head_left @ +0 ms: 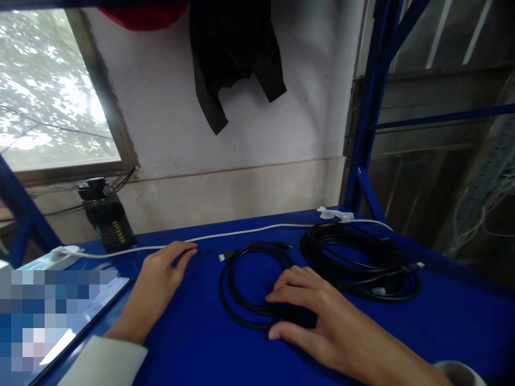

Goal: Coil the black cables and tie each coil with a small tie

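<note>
A coiled black cable (227, 300) lies on the blue tabletop (193, 332), with a flat metal-tipped plug at its upper left and a thin tip at the top. My right hand (314, 311) is over the coil's right side, thumb and fingers apart; whether it touches the cable is unclear. To the left of the coil, my left hand (171, 265) hovers near the white cord, thumb and forefinger tips close together; anything between them is too small to make out. A bigger black cable bundle (350, 252) rests behind my right hand.
A dark bottle (107, 217) stands at the back left beside a white power strip (60, 258). A tablet-like screen (80, 321) lies at left. The white cord (241, 231) crosses the rear edge near crumpled plastic (333, 214). A cup rim (458, 370) shows lower right.
</note>
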`<state>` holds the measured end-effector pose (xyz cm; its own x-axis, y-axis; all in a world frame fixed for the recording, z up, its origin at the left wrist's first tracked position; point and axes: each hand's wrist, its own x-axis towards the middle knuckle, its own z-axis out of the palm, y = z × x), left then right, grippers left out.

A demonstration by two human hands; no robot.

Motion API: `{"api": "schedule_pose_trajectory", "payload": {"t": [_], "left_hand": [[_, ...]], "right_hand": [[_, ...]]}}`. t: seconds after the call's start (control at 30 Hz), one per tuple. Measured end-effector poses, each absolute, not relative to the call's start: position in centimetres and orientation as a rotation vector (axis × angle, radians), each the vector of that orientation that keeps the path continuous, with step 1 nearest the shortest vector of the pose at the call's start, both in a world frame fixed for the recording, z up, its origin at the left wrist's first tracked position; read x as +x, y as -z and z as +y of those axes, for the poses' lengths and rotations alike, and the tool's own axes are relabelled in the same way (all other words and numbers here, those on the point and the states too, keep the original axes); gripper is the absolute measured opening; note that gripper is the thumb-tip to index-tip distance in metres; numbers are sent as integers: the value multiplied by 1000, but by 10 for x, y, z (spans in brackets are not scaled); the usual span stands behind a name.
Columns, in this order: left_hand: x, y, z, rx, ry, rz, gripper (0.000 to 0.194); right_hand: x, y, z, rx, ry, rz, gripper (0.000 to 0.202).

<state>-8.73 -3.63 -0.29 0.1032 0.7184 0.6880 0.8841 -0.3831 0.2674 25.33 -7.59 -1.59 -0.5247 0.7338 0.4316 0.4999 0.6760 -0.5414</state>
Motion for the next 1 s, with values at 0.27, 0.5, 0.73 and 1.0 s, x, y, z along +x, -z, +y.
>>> {"api": "schedule_pose_trajectory", "payload": {"t": [0.27, 0.5, 0.73, 1.0], "left_hand": [[-71, -11, -58, -2004, 1323, -1487, 19], [-8, -6, -97, -2131, 1728, -1681, 17], [61, 13, -118, -2461, 2079, -1577, 11], [59, 21, -110, -2658, 2265, -1737, 11]], "right_hand": [[255, 16, -77, -888, -469, -2242, 29], [247, 7, -79, -959, -650, -1950, 37], [232, 5, -96, -920, -1007, -1561, 24], [236, 11, -94, -888, -1109, -1475, 16]]}}
